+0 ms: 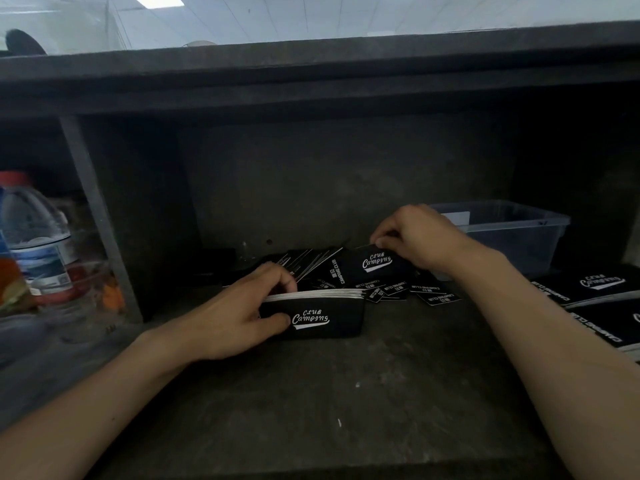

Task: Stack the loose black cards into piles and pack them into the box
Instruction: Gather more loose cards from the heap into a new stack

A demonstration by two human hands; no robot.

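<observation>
My left hand [239, 310] grips a thick pile of black cards [322, 317] standing on edge on the dark shelf, white "Club Camping" print facing me. Behind it lies a loose heap of black cards [391, 289], some fanned out towards the back. My right hand [412, 237] pinches the top edge of one black card [375, 263] lifted over that heap. A clear plastic box [519, 233] sits at the back right, just behind my right wrist; its inside is hard to make out.
Two more piles of black cards [602, 299] lie flat at the right edge. Left of a grey upright divider [93, 209] stand a water bottle [38, 244] and other containers. A dark shelf board [311, 84] overhangs the work space.
</observation>
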